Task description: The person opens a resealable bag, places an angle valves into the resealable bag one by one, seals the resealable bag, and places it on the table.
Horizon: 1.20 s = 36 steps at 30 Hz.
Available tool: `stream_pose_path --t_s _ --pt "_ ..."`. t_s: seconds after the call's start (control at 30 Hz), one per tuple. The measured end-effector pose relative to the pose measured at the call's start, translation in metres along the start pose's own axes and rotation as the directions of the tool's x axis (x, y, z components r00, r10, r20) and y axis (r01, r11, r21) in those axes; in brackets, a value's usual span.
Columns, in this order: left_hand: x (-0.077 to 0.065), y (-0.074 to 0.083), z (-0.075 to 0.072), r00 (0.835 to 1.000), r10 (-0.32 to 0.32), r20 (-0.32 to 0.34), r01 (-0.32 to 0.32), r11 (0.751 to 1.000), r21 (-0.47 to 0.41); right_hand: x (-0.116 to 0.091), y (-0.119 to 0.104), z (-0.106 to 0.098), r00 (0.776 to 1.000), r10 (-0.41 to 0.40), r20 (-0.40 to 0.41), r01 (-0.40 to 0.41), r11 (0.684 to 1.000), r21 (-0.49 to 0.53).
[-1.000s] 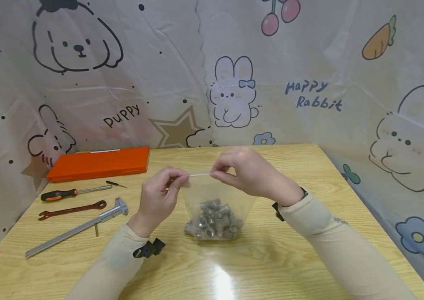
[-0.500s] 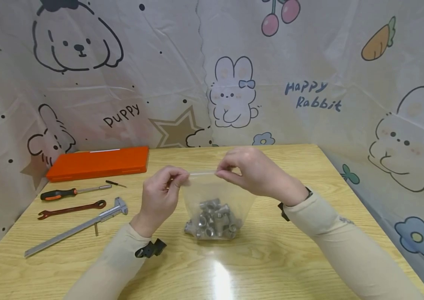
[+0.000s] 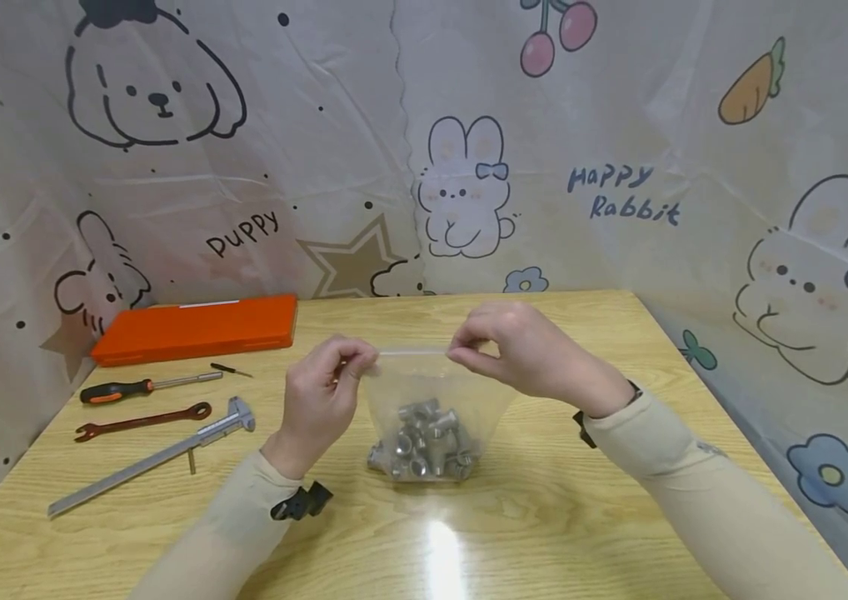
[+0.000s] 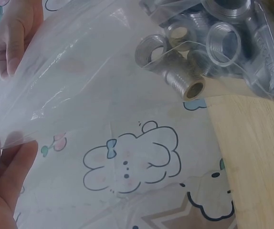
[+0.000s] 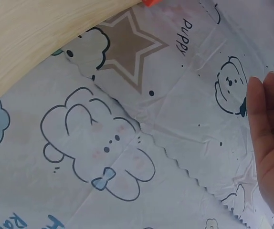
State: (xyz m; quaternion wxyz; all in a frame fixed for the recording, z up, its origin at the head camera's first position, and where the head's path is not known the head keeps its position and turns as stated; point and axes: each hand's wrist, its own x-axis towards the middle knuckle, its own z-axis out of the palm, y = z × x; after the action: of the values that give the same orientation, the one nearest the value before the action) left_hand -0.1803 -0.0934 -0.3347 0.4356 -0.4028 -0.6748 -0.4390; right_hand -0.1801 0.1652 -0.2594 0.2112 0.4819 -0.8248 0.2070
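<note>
A clear zip bag [image 3: 412,379] stands upright on the wooden table, its bottom filled with several grey metal pipe fittings [image 3: 435,446]. Their threaded open ends show through the plastic in the left wrist view, where one tee fitting [image 4: 182,76] juts out sideways. At the bag's top left corner, my left hand [image 3: 319,396] pinches the edge between thumb and fingers. My right hand [image 3: 521,350] pinches the same top strip further right, thumb below and index finger above. Only part of the right hand [image 5: 270,148] shows at the right border of the right wrist view.
On the table's left lie a caliper [image 3: 154,461], a red-brown wrench [image 3: 142,422], a black-and-orange screwdriver [image 3: 117,390], a tiny screwdriver [image 3: 225,367] and a short pin [image 3: 192,461]. An orange case [image 3: 199,329] sits behind them, before a printed cloth [image 3: 364,167].
My right hand has slid to the right along the bag's top strip, lengthening the stretch between the hands. The left hand stays at its corner, and the fittings have hardly shifted.
</note>
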Motion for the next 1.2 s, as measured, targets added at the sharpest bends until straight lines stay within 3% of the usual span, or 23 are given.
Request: stream_pose_path --t_s 0.53,0.93,1.2 --pt "-0.003 0.000 -0.001 0.999 -0.035 -0.023 0.035 0.999 -0.003 -0.008 0.004 0.000 0.999 -0.038 -0.017 0.038 0.998 0.056" --pt "-0.005 -0.001 -0.002 0.998 -0.033 -0.049 0.034 0.999 0.030 -0.015 0.009 0.001 1.000 -0.010 -0.025 0.011 0.998 0.057" --pt "-0.004 -0.002 -0.002 0.998 -0.027 -0.052 0.029 0.999 0.032 -0.017 0.009 -0.006 0.998 -0.043 -0.038 0.044 0.999 0.019"
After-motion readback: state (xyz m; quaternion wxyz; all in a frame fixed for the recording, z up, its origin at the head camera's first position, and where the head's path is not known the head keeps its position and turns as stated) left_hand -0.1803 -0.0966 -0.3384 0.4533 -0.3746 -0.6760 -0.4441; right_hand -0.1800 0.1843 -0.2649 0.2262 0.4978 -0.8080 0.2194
